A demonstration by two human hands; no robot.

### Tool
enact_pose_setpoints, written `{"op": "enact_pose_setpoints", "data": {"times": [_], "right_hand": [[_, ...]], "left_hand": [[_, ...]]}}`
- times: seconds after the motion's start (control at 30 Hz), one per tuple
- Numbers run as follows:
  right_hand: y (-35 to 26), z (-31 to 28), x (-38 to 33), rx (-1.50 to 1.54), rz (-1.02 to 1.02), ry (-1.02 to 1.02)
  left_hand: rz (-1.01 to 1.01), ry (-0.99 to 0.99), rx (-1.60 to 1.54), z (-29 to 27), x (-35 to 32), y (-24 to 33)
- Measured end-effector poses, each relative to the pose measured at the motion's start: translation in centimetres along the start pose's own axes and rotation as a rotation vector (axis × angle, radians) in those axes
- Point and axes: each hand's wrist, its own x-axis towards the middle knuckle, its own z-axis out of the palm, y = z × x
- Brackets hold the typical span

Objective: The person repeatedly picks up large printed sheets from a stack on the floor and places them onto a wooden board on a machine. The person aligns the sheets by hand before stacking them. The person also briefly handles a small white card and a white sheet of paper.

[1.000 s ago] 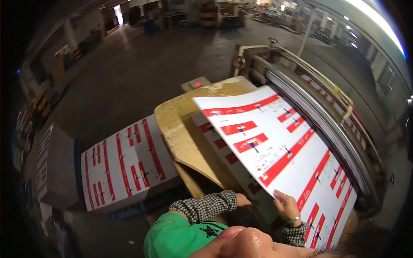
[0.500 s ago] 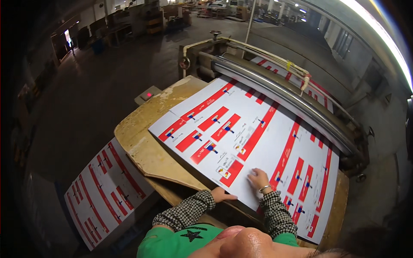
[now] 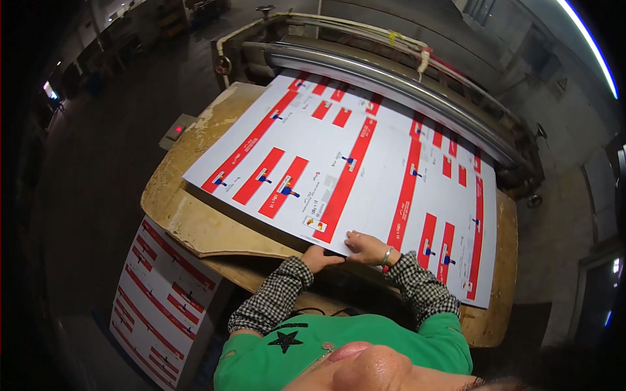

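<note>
A large white sheet printed with red strips and small blue marks (image 3: 293, 153) lies on top of a stack at a worn wooden feed table. My left hand (image 3: 319, 259) rests against the near edge of the stack, its thumb stretched to the right along that edge. The other left fingers are hidden. Just to its right, my right hand (image 3: 368, 247) is closed at the sheet's near edge, fingers bent over the paper. Both hands almost touch. Beyond them, the far edge of the print runs up to a long metal roller (image 3: 391, 101).
The wooden feed table (image 3: 171, 189) sticks out left of the stack. A small box with a red light (image 3: 175, 132) is at its left side. Another pile of printed sheets (image 3: 160, 300) stands low at left. A pipe frame (image 3: 352, 25) and handwheel (image 3: 223, 64) border the roller machine.
My right hand has come from on top of the sheet to its near edge beside my left hand. The print's layout on the table looks different, with strips further along. My view has shifted.
</note>
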Motion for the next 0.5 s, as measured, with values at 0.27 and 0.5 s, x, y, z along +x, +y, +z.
{"op": "enact_pose_setpoints", "data": {"times": [0.27,0.5], "right_hand": [[-0.4,0.8,-0.7,-0.085,-0.063,0.343],[-1.8,2.7,-1.1,-0.018,0.085,0.309]], "left_hand": [[0.011,0.000,-0.026,-0.1,0.6,0.3],[0.003,-0.023,-0.027,-0.6,-0.1,0.1]]}}
